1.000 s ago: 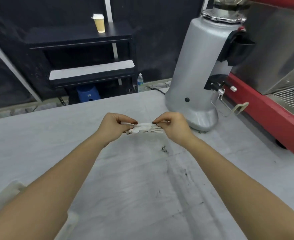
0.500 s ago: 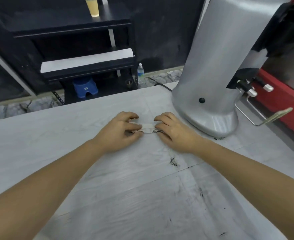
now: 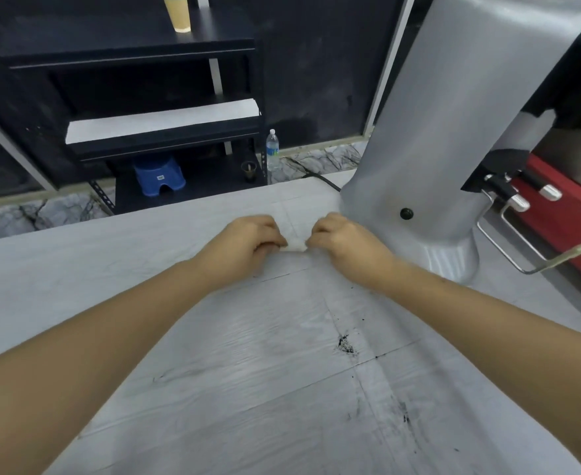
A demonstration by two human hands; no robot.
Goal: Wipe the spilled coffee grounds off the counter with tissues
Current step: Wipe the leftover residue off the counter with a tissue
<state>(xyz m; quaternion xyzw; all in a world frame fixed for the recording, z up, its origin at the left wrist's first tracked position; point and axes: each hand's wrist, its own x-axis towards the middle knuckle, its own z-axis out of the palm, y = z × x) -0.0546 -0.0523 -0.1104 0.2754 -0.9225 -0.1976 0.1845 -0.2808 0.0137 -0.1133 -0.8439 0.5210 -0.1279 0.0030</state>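
Both hands, left (image 3: pixel 244 245) & right (image 3: pixel 342 243), pinch tissue (image 3: pixel 294 246) | tissue mostly hidden | grounds (image 3: pixel 345 346) nearer

Grey counter (image 3: pixel 145 303): coffee grounds (image 3: pixel 345 346), grinder (image 3: pixel 453 132) on it.

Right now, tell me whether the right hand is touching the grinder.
Apart. The head view shows a strip of bare counter between the right hand and the grinder base; that hand pinches the tissue.
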